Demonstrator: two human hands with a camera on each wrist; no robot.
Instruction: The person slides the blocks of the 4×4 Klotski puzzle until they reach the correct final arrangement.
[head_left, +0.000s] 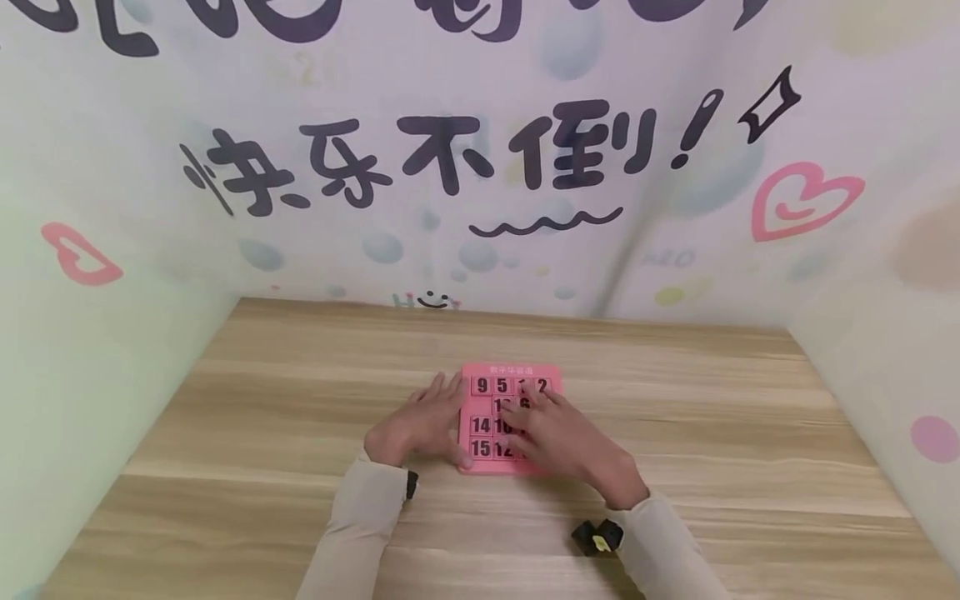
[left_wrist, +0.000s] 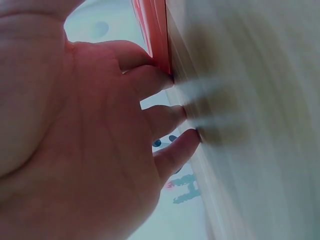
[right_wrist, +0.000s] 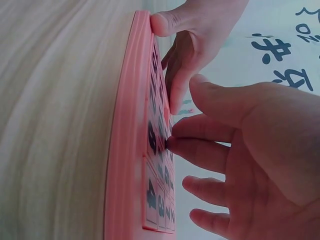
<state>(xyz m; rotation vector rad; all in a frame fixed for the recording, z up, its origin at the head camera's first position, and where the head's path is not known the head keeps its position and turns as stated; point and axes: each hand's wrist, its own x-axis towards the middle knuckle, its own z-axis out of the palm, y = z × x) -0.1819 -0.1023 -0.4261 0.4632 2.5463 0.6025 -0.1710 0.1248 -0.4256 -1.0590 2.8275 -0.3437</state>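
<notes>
A pink number slide puzzle (head_left: pixel 498 469) lies flat on the table, with black-numbered tiles in rows. Tiles 9, 5 and 14 (head_left: pixel 481 426) show clearly; the second row has a gap at its left end. My left hand (head_left: pixel 423 423) rests along the puzzle's left side, its thumb on the near left corner and its other fingers spread beside the rim. Over the right half my right hand (head_left: pixel 566 433) stretches its fingers, hiding several tiles. In the right wrist view, a fingertip (right_wrist: pixel 175 144) of that hand touches a tile in the middle of the puzzle.
A wood-grain table (head_left: pixel 300 367) surrounds the puzzle. Behind it stands a pale wall (head_left: pixel 360 275) with dark lettering, bubbles and hearts, and more wall panels close in both sides. A black wrist device (head_left: pixel 598 536) with a yellow mark sits by the right sleeve.
</notes>
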